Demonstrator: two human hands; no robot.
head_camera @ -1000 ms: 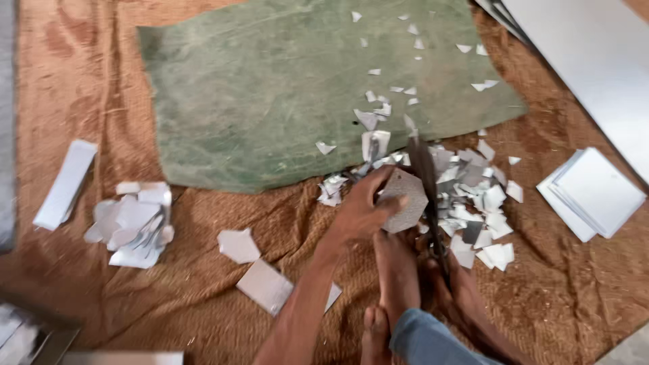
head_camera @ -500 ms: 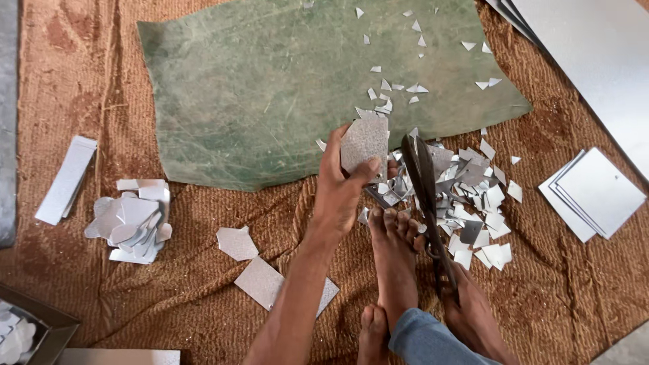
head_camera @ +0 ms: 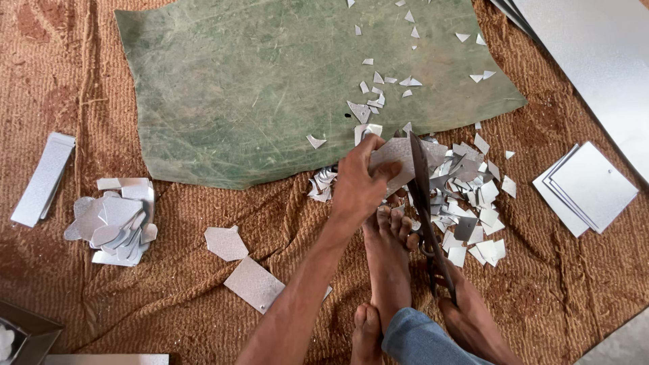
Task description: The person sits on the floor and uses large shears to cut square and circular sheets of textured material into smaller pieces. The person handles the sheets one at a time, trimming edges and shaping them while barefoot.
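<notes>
The left hand (head_camera: 358,186) has its fingers clamped on a thin, pale grey, textured metal piece (head_camera: 392,159) held against the dark shears (head_camera: 424,209), above shiny angular offcuts (head_camera: 466,196) on coarse brown matting (head_camera: 574,270), while the right hand is hidden.

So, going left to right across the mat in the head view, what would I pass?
Long metal strip → pile of cut shapes → two flat pieces → left hand holding a sheet piece → shears → scrap heap → stack of square sheets.
</notes>
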